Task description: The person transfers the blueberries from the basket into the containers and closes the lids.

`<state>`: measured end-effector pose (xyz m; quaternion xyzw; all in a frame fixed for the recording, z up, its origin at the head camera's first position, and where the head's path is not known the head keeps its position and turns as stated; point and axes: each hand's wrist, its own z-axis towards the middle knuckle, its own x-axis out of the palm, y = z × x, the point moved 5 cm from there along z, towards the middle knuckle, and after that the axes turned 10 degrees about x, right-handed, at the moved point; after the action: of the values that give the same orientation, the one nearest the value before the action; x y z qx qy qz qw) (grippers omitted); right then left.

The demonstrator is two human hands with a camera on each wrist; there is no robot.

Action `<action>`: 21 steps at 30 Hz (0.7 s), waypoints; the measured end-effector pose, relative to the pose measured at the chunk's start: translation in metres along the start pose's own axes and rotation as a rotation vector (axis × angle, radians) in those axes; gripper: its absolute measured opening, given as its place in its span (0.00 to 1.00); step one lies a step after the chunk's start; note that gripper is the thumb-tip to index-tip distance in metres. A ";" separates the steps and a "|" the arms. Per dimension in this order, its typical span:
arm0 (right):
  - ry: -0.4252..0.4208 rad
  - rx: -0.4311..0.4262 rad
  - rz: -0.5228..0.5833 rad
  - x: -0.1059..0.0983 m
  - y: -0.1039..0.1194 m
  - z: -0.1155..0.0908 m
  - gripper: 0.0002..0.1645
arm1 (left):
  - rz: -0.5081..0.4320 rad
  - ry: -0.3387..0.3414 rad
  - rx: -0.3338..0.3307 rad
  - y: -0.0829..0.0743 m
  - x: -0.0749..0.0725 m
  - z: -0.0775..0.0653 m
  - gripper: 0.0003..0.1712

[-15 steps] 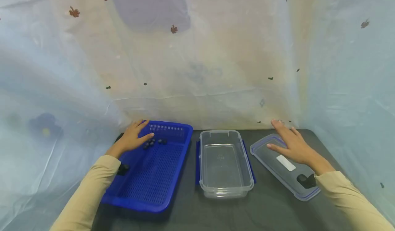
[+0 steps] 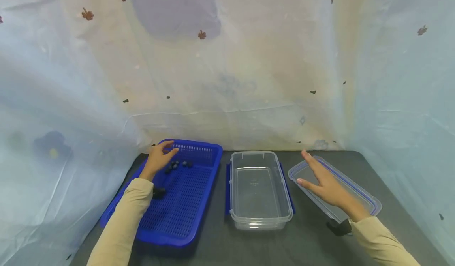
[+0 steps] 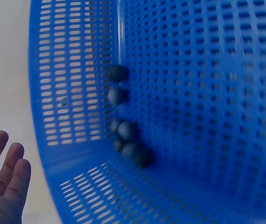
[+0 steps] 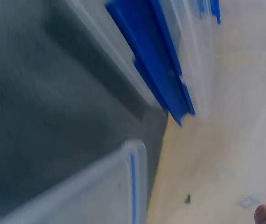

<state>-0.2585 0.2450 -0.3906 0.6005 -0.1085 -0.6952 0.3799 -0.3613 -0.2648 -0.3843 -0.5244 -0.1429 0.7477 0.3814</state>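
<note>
My left hand [image 2: 157, 161] hovers over the far left part of a blue slotted plastic basket [image 2: 177, 212], fingers loosely bent and holding nothing. In the left wrist view its fingertips [image 3: 17, 179] show outside the basket's wall. Several small dark round berries [image 3: 127, 130] lie bunched along the basket's far end, just right of that hand in the head view. My right hand [image 2: 328, 185] is spread above a clear lid [image 2: 355, 191] with a blue seal, partly covering it, and grips nothing. Only bits of its fingers enter the right wrist view's corner.
Between the hands stands a clear plastic container [image 2: 261, 193], uncovered, with blue side clips [image 4: 154, 60] hanging down. Everything sits on a dark grey tabletop [image 2: 277, 246]. A patterned plastic sheet [image 2: 227, 80] rises behind the table and on both sides.
The right hand has shifted left and nearer over the lid, showing more of the lid's right side. My left forearm has swung to the right, and the left hand's fingers have bent a little.
</note>
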 end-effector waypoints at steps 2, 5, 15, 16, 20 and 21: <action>-0.001 0.001 0.030 0.010 0.000 -0.003 0.52 | -0.013 -0.024 -0.028 0.005 0.006 0.002 0.27; -0.004 0.002 0.073 0.026 -0.001 -0.007 0.53 | -0.004 -0.046 -0.080 0.012 0.016 0.003 0.25; 0.025 -0.019 0.177 0.065 0.002 -0.020 0.58 | -0.026 -0.114 -0.184 0.032 0.046 -0.001 0.19; 0.025 -0.019 0.172 0.068 0.003 -0.021 0.59 | -0.029 -0.126 -0.195 0.034 0.049 -0.002 0.18; 0.019 -0.036 0.169 0.078 0.003 -0.024 0.62 | -0.039 -0.164 -0.231 0.037 0.062 -0.003 0.14; 0.016 -0.041 0.172 0.080 0.003 -0.025 0.63 | -0.040 -0.166 -0.234 0.037 0.064 -0.003 0.14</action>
<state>-0.2337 0.1972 -0.4554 0.5865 -0.1422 -0.6575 0.4511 -0.3841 -0.2445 -0.4518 -0.4988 -0.2706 0.7590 0.3192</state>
